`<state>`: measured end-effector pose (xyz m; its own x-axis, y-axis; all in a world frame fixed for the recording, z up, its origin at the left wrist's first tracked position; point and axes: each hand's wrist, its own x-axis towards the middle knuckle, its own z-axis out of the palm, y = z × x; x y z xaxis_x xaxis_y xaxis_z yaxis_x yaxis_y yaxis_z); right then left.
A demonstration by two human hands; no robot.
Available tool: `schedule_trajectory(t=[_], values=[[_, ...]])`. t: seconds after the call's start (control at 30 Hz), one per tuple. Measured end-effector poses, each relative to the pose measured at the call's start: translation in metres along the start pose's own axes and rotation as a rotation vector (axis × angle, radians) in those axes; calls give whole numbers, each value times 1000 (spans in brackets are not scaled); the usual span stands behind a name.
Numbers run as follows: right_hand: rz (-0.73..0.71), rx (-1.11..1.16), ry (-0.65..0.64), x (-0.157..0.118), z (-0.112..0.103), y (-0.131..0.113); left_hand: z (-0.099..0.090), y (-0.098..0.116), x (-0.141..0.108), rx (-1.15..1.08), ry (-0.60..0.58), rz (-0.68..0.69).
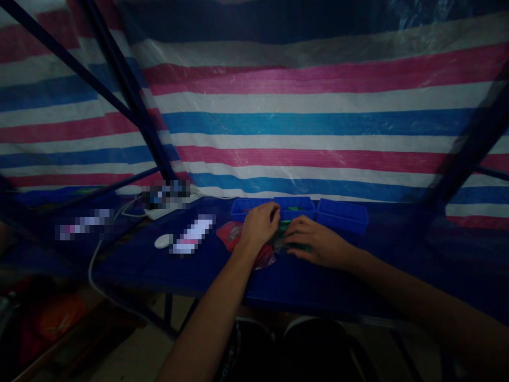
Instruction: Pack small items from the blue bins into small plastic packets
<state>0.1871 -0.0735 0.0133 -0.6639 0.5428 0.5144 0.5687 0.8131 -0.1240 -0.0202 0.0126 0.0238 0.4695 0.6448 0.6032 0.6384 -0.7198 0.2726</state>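
My left hand [260, 223] is bent at the wrist over the front of the blue bins, its fingers curled together; whatever it may hold is hidden. Under and beside it lies a red plastic bag [229, 235], partly covered by my wrist. My right hand [318, 243] is palm down just to the right, with fingers apart over small green pieces [283, 226] on the table. Dim light blurs those pieces. Some green items [293, 208] also lie in the middle blue bin [308, 203].
Another blue bin [342, 213] stands to the right, and one [238, 207] to the left. On the blue table [159, 270] are a round white object [163, 241], a blurred-out phone-like slab [194, 233] and a power strip [170, 207] with cables. Metal posts and striped sheeting [318, 122] stand behind.
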Motion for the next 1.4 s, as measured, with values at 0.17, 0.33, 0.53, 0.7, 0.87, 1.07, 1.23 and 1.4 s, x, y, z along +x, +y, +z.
schedule_trajectory(t=[0.17,0.33,0.53,0.7,0.87,1.07,1.23,1.4], values=[[-74,-57,-116,4,15,-13,0,1,0,3,-12,-12],[-13,-83,-123,0,15,-13,2,1,1,-37,-9,-1],[140,40,69,-5,9,-6,-5,12,2,-212,-24,88],[500,351,448,-4,4,8,-10,25,1,-455,-94,179],[590,657,563,-5,8,16,-1,24,1,-511,-157,117],[569,630,573,-2,14,13,4,23,2,-597,-157,18],[573,648,565,-4,12,14,6,22,1,-654,-142,-13],[588,679,605,-3,12,17,5,23,0,-715,-182,-61]])
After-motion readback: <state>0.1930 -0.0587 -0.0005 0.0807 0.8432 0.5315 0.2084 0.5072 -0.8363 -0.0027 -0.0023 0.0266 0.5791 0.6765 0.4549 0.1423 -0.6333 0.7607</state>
